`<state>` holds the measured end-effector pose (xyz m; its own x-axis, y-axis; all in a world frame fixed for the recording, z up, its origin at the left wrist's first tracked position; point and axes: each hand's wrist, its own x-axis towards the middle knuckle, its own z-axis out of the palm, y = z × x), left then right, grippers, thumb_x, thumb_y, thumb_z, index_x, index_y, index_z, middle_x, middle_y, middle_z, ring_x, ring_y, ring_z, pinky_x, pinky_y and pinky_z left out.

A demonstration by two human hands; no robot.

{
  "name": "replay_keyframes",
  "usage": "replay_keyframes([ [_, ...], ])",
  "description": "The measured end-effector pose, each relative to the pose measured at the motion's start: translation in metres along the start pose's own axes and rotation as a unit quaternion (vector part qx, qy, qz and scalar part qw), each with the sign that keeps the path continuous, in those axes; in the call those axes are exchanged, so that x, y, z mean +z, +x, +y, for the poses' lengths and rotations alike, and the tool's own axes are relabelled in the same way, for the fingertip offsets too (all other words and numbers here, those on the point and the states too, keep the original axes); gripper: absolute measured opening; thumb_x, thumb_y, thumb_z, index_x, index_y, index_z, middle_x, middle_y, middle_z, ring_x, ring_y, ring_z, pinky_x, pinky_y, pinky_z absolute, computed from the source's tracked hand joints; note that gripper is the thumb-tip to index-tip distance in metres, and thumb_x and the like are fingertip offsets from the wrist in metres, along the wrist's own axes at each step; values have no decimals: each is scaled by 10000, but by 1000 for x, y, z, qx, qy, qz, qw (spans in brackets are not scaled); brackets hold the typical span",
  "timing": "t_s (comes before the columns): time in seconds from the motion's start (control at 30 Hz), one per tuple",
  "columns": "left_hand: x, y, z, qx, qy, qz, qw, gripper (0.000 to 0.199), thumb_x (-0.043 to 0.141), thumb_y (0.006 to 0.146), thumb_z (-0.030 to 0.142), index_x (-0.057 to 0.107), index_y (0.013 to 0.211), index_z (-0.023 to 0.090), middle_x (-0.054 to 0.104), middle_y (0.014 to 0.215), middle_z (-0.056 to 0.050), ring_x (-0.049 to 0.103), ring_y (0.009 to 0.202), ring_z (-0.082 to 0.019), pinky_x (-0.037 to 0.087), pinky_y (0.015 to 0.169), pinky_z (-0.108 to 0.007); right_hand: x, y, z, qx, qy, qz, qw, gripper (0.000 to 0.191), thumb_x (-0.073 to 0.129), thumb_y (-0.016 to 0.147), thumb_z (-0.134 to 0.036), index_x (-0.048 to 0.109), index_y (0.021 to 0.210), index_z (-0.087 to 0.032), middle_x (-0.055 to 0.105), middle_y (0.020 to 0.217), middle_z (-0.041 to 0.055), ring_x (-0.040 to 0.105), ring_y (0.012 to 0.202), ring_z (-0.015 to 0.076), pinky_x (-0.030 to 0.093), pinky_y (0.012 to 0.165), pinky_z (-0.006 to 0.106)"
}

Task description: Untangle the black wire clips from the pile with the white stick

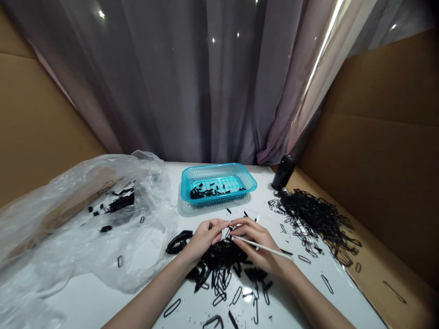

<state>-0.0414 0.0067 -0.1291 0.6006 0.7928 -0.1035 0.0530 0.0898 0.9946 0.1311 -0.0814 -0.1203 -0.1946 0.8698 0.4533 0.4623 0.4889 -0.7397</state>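
My left hand (pixel 205 236) is closed, its thumb and fingers pinched around a small dark piece (pixel 210 225). Facing it, my right hand (pixel 256 242) grips a thin white stick (pixel 265 248) that slants down to the right. The fingertips of both hands meet or nearly meet, with a thin black loop (pixel 228 232) between them. What exactly the fingertips pinch is too small to make out. Under the hands lies a heap of black pieces (pixel 224 254), with loose black loops (pixel 236 295) spread in front of it.
Behind the hands stands a blue plastic basket (pixel 253 183) with short black pieces inside. A crumpled clear plastic bag (pixel 144 256) covers the left side. At right are a pile of black loops (pixel 313 217) and a dark bottle-like cylinder (pixel 283 172). Cardboard walls (pixel 384 137) flank the white table (pixel 103 301).
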Motion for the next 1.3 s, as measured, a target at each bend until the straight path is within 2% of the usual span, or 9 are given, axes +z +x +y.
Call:
replay_keyframes([
  [0.2, -1, 0, 2, -5, -24, -6, 1000, 439, 658, 762, 578, 647, 776, 139, 304, 414, 106, 182, 463, -96, 137, 501, -254, 7, 1, 2, -31, -8, 43, 999, 226, 538, 947, -185, 676, 1114, -252, 662, 1237, 103, 635, 1139, 215, 535, 937, 368],
  [0.33, 0, -1, 3, -17, -53, -7, 998, 427, 681, 744, 576, 601, 685, 161, 280, 413, 108, 159, 459, -90, 123, 495, -261, 13, 0, 10, -38, -16, 67, 997, 236, 559, 946, -204, 701, 1124, -264, 707, 1178, 83, 672, 1080, 209, 540, 947, 373],
  [0.7, 2, 0, -1, -27, -127, -26, 991, 525, 653, 775, 471, 347, 440, 208, 256, 421, 81, 236, 471, -89, 215, 509, -264, 7, 0, 3, -42, 13, 12, 999, 257, 539, 960, -208, 712, 1133, -286, 720, 1135, 60, 681, 1029, 188, 541, 934, 359],
  [0.83, 3, -2, 0, -36, -160, -32, 986, 397, 680, 742, 468, 470, 549, 191, 228, 428, 107, 206, 453, -78, 231, 501, -249, 3, 1, -3, -3, 76, 28, 997, 199, 589, 936, -251, 744, 1056, -288, 734, 1088, 53, 676, 1024, 203, 541, 930, 391],
  [0.93, 1, -1, 0, -36, -183, -24, 982, 342, 698, 725, 477, 537, 656, 183, 208, 433, 122, 185, 446, -74, 228, 490, -236, 0, 1, -3, 65, 159, 69, 983, 158, 629, 906, -331, 767, 966, -284, 731, 1065, 52, 692, 852, 188, 595, 716, 339],
  [1.0, -3, 2, 0, -26, -195, -6, 980, 359, 695, 724, 491, 513, 651, 191, 192, 437, 125, 170, 442, -71, 209, 476, -230, -2, 1, -1, 100, 203, 96, 969, 170, 641, 888, -374, 776, 923, -276, 724, 1051, 57, 665, 707, 162, 565, 547, 290],
  [1.17, -10, 8, -5, -7, -185, 8, 983, 458, 692, 747, 484, 387, 547, 207, 218, 422, 111, 196, 431, -66, 198, 461, -229, -7, 1, 0, 97, 207, 135, 964, 176, 645, 879, -392, 764, 913, -266, 703, 1027, 55, 624, 704, 162, 546, 605, 306],
  [1.23, -9, 8, -5, -8, -176, 2, 984, 435, 680, 765, 471, 401, 561, 207, 232, 409, 113, 183, 422, -66, 184, 451, -231, -6, 1, 0, 96, 198, 151, 964, 175, 639, 886, -390, 741, 904, -249, 687, 917, 32, 573, 613, 126, 510, 591, 283],
  [1.3, -6, 6, -5, -8, -169, -6, 986, 384, 664, 781, 460, 437, 606, 204, 241, 398, 121, 151, 415, -69, 162, 441, -233, -5, 0, 0, 117, 204, 163, 958, 206, 612, 904, -407, 712, 955, -235, 642, 750, -5, 481, 487, 87, 427, 486, 238],
])
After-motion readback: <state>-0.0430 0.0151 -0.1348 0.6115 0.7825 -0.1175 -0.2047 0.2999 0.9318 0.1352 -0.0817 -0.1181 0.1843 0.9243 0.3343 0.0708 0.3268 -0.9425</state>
